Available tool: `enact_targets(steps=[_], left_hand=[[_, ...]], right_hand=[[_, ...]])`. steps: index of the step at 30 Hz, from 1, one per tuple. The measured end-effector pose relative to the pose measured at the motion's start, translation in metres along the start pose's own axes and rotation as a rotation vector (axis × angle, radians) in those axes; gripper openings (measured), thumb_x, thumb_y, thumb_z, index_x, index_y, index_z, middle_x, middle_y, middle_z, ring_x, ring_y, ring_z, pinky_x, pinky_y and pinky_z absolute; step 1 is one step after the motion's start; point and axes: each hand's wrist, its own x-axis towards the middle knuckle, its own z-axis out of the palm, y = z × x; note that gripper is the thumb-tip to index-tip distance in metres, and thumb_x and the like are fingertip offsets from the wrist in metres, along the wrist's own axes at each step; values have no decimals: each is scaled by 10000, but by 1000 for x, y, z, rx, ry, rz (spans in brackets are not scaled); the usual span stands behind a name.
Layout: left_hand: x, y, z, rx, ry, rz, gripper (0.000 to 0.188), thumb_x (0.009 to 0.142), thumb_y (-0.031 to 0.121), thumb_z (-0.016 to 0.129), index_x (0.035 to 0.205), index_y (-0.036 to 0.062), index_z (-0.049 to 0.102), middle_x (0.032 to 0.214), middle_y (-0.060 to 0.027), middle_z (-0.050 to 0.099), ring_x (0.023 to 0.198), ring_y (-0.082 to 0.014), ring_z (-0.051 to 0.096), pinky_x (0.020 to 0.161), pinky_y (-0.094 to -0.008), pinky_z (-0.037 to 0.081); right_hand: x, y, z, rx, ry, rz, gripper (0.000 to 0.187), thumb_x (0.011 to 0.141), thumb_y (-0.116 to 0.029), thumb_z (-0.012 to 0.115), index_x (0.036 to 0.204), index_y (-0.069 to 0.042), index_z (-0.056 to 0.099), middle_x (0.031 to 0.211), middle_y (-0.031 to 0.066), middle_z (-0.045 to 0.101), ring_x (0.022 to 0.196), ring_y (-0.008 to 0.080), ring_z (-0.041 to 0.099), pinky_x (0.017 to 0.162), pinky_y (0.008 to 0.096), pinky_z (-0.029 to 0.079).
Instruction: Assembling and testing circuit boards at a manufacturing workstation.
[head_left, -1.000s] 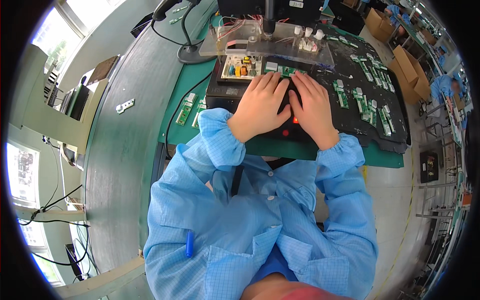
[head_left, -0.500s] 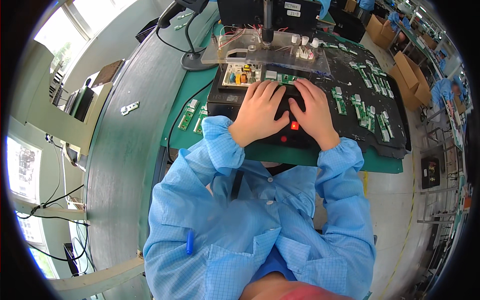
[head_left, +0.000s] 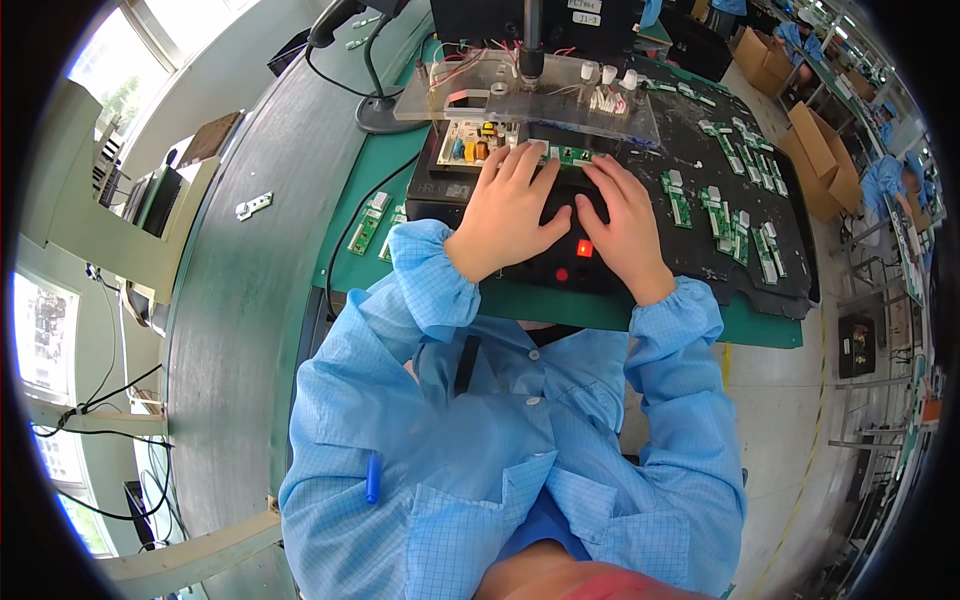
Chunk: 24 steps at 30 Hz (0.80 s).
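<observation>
While both hands rest flat, the green circuit board lies at their fingertips

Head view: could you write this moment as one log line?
left hand: flat on black test fixture | right hand: flat beside red lit button | green circuit boards: on black mat
</observation>
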Motion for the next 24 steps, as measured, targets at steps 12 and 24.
enact_targets(steps=[12, 24], left_hand=[[180, -33, -146, -774, 583, -327, 193, 869, 171, 659, 947, -4, 640, 832, -79, 672, 842, -205, 656, 755, -335, 514], [130, -44, -91, -386, 386, 74, 478, 735, -139, 554, 1172, 55, 568, 1137, -119, 629, 1067, -315, 595, 1020, -405, 348]], right_hand=[[-51, 7, -28, 129, 398, -88, 181, 810, 82, 546, 938, 23, 659, 840, 127, 636, 781, 273, 597, 731, 354, 486], [-55, 17, -26, 148, 372, 34, 176, 858, 74, 530, 955, 16, 665, 783, 110, 594, 724, 211, 575, 651, 301, 459]])
